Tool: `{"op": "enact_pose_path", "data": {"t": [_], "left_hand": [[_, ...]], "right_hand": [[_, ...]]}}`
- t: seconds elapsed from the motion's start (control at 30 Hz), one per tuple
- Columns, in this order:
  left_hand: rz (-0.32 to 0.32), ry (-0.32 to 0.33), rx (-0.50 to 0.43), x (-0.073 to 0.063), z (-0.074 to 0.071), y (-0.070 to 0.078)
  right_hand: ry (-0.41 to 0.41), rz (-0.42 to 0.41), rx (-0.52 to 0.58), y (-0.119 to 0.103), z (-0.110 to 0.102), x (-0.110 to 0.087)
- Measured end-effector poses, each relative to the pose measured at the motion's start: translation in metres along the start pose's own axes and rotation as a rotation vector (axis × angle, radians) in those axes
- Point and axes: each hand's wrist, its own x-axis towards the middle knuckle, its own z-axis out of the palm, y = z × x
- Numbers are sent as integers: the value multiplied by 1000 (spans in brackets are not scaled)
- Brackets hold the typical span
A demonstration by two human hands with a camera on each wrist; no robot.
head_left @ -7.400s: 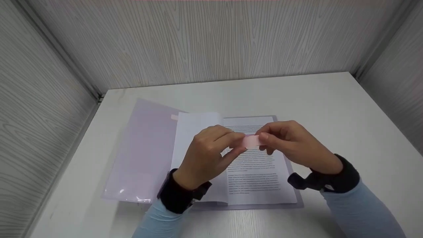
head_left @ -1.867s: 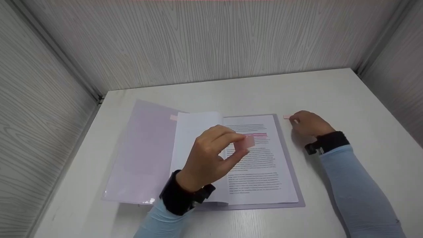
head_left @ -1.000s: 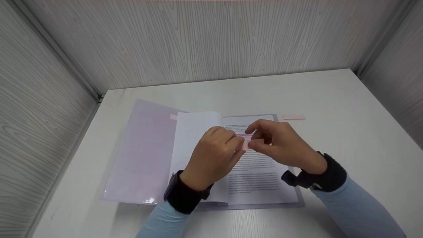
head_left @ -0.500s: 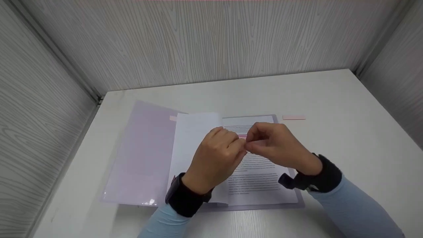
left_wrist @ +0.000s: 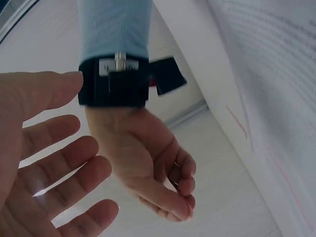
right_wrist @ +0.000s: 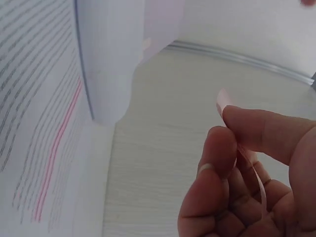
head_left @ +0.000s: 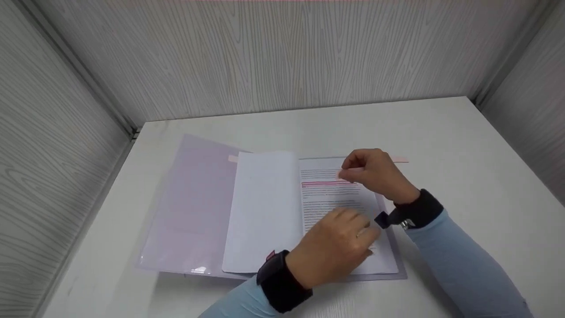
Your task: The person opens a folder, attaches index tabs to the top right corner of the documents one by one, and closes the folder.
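Note:
My right hand (head_left: 377, 172) pinches a thin pink sticky strip (right_wrist: 223, 101) between thumb and index finger, above the upper part of a printed page (head_left: 326, 194). Pink highlighter lines (head_left: 329, 182) cross that page's text. The strip's tail curls back toward the palm in the right wrist view. Over the lower part of the page hovers my left hand (head_left: 337, 245), its fingers (left_wrist: 59, 163) spread loosely and holding nothing in the left wrist view. The page lies in an open lilac plastic folder (head_left: 190, 212), with a white sheet (head_left: 265, 207) turned to the left.
A pink sticky-note pad (head_left: 401, 159) lies on the white table (head_left: 468, 176) behind the right hand, partly hidden by it. Another pink tab (head_left: 232, 158) sticks out beside the turned sheet's top left. Wood-grain panels (head_left: 282, 53) enclose the table at the back and sides.
Earlier, my right hand set the pad on the table. Both hands then met over the page at the strip; now the left has let go and moved down-right, the right up with the strip.

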Motion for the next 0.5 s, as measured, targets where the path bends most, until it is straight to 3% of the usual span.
{"op": "enact_pose_path", "data": {"t": [0.13, 0.3, 0.4, 0.5], "left_hand": [[2, -216, -31, -3, 13, 10], [-109, -492, -98, -8, 22, 16], [-184, -592, -139, -9, 28, 17], [-226, -641, -153, -10, 34, 19]], "right_hand": [[-4, 111, -20, 28, 2, 22], [-31, 262, -55, 60, 3, 45], [-41, 324, -77, 76, 0, 54], [-51, 372, -89, 87, -4, 59]]}}
